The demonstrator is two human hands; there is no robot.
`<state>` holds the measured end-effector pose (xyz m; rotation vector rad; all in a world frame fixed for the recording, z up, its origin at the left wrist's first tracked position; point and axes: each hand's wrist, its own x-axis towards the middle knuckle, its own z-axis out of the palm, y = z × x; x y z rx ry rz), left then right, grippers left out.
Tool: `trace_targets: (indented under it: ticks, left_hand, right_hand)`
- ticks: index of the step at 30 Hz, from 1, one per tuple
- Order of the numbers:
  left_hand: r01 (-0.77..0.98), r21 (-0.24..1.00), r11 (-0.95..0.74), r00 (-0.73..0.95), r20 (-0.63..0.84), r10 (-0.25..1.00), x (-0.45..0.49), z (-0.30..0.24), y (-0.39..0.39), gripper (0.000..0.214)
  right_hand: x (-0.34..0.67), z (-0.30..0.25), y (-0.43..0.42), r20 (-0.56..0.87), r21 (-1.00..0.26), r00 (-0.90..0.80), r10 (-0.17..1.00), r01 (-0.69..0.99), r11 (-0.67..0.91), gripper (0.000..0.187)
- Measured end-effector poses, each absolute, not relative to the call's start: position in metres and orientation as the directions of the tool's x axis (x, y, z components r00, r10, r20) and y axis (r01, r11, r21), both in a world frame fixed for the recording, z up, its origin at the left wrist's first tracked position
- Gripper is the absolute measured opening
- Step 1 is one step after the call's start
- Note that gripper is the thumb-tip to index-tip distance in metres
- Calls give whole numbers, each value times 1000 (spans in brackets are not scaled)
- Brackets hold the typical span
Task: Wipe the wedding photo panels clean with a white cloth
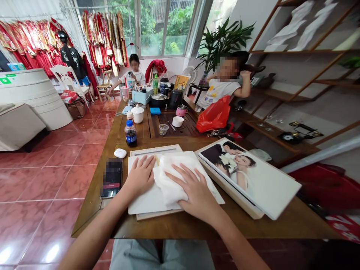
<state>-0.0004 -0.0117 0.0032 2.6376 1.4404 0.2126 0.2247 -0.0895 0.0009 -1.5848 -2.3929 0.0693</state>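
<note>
A white panel (140, 200) lies flat before me on top of a pale wooden frame (157, 215), whose edges stick out at the far and near sides. On the panel rests a crumpled white cloth (173, 182), or perhaps tissue. My right hand (195, 191) presses down on it with fingers spread. To its left, my left hand (142, 174) lies flat on the panel, fingers stretched out, its side near the cloth. Just right of the panel, a white wedding photo panel (247, 172) sits tilted on a light wooden box-like frame (227, 182).
Left of the panel are a phone (111, 178), a white earbud case (120, 153) and a dark drink bottle (131, 134). Farther back stand a lidded white pot (137, 114), a small white bowl (177, 121) and a red plastic bag (215, 116). Several people are around the room.
</note>
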Motion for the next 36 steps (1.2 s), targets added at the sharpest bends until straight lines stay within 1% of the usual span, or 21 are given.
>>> trace_targets:
  ticks: [3,6,8,13,17,21,26,31,33,36]
  left_hand:
    - [827,170,-537,533,71,843,0,2,-11,59]
    - [823,173,-541,536,83,840,0,0,-11,59]
    - [819,179,-545,540,82,838,-1,1,-11,58]
    - [806,193,-560,555,84,828,-2,4,-12,52]
    - [808,178,-562,551,112,827,-2,5,-12,48]
    - [815,175,-553,544,97,833,-1,5,-12,51]
    - [826,172,-536,532,74,844,-1,4,-12,57]
    - [819,174,-547,539,92,837,-1,1,-11,58]
    - [815,180,-550,542,96,835,-1,1,-11,57]
    - [810,185,-557,549,97,830,-1,3,-11,53]
  right_hand:
    - [231,-1,-109,210,-182,-388,897,886,426,82]
    - [232,1,-109,189,-185,-387,902,888,420,83]
    - [229,5,-98,163,-194,-380,910,892,408,84]
    - [220,12,-57,124,-205,-330,936,914,349,77]
    - [217,10,-43,157,-200,-328,932,913,355,80]
    - [222,5,-58,197,-202,-359,913,896,396,77]
    - [231,-2,-95,238,-149,-392,889,889,432,88]
    - [235,-5,-101,252,-125,-399,882,890,439,90]
    - [235,-2,-89,236,-132,-398,886,891,435,87]
    - [231,3,-64,202,-146,-375,905,902,407,78]
